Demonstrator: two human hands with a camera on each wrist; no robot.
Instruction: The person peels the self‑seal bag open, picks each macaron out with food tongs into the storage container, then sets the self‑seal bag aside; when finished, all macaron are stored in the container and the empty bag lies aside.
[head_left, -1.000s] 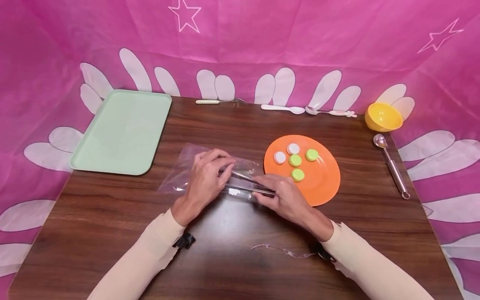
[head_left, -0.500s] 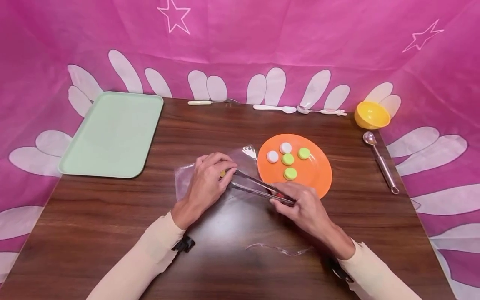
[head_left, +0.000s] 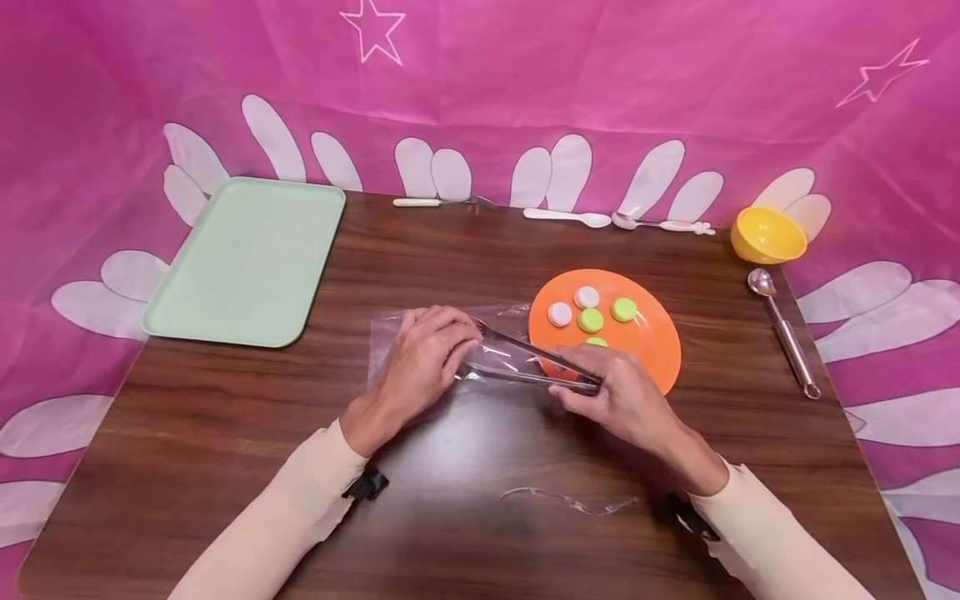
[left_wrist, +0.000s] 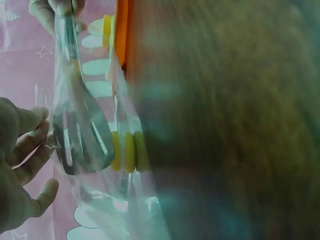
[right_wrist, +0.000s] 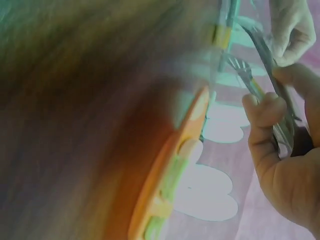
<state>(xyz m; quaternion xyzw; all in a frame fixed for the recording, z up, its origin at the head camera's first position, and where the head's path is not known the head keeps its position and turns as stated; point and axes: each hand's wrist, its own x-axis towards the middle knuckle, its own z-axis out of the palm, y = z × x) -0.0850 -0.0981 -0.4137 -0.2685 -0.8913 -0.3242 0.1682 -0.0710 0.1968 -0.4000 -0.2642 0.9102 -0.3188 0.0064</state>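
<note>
In the head view my left hand (head_left: 420,354) pinches the edge of a clear plastic bag (head_left: 386,337). My right hand (head_left: 630,396) grips metal tongs (head_left: 542,354) near their hinged end, their arms spread. The tips point left into the bag's mouth, close to my left fingers. The left wrist view shows the slotted tong head (left_wrist: 97,145) against the clear film, with yellow macaron-like rounds (left_wrist: 130,151) beside it. An orange plate (head_left: 652,354) carries white rounds (head_left: 559,314) and green rounds (head_left: 591,320); my right hand partly covers one green round.
A pale green tray (head_left: 247,258) lies at left. A fork (head_left: 420,202), white spoon (head_left: 566,217) and another spoon (head_left: 660,225) line the back edge. At right are a yellow bowl (head_left: 768,237) and a scoop (head_left: 783,333). A thin clear strip (head_left: 570,502) lies in front.
My right hand has drawn the tongs to the right, so their tips now sit nearer the bag's mouth. My left hand stays on the bag, slightly farther right than before.
</note>
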